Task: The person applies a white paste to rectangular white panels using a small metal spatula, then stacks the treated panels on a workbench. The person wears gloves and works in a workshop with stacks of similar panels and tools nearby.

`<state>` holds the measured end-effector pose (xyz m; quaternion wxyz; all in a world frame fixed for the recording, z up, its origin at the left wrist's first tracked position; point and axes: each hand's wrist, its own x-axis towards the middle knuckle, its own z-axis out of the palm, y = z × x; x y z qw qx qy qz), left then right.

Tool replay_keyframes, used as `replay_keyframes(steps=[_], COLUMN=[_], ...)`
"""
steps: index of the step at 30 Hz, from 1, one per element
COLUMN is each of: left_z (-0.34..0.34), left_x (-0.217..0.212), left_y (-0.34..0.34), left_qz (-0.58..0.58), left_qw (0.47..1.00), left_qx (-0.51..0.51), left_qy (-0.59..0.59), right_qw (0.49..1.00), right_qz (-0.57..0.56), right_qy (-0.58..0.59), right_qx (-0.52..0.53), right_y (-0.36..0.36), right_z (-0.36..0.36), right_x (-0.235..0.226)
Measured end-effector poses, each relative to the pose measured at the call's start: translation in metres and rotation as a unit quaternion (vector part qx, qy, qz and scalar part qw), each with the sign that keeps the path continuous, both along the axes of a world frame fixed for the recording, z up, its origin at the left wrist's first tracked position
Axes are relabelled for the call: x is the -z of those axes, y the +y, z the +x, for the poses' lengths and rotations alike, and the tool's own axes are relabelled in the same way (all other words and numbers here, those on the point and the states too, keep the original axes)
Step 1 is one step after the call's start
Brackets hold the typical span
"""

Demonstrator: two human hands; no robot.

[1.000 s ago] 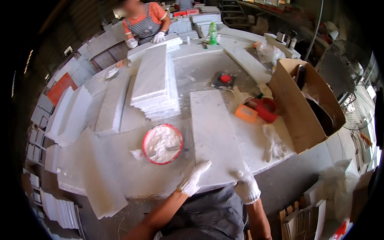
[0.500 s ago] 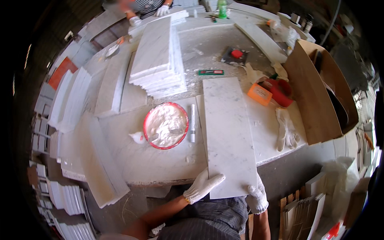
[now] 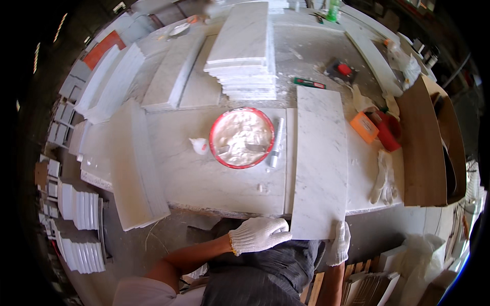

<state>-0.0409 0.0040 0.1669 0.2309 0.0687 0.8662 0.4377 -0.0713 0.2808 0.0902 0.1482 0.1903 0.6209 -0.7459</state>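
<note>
The white-gloved left hand (image 3: pixel 261 235) points right against the veined white stone slab (image 3: pixel 320 163), finger grip unclear; the white-gloved right hand (image 3: pixel 340 245), pointing far, holds its near-right corner.

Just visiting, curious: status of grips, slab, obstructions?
Left grip, right grip at near corners of white slab. Slab overhangs table. Red-rimmed bucket stands left, clear of slab.

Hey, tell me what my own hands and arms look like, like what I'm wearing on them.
Your left hand and right hand wear white knitted gloves; the left cuff has a yellowish edge. Both forearms are bare. A plain, pale sleeve shows on your left upper arm.
</note>
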Motion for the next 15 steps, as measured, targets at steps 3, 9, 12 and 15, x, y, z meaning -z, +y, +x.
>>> replay_keyframes(steps=[3,9,12,15], left_z=[0.012,0.023,0.030,0.035], left_x=[0.010,0.006,0.006,0.013], left_y=[-0.007,-0.016,-0.007,0.010], left_qz=[0.040,0.038,0.024,-0.006], left_qw=[0.994,0.993,0.993,0.988], left_qx=[-0.034,-0.029,-0.020,0.016], left_qy=[0.100,0.103,0.118,0.157], right_qw=[0.997,0.973,0.917,0.924], right_qz=[0.059,0.060,0.172,0.174], right_qy=[0.011,-0.055,-0.075,-0.028], right_qx=[-0.055,-0.218,-0.351,-0.341], right_y=[0.005,0.047,0.064,0.062], right_z=[-0.002,0.014,0.017,0.014], right_x=[-0.005,-0.008,-0.032,-0.058])
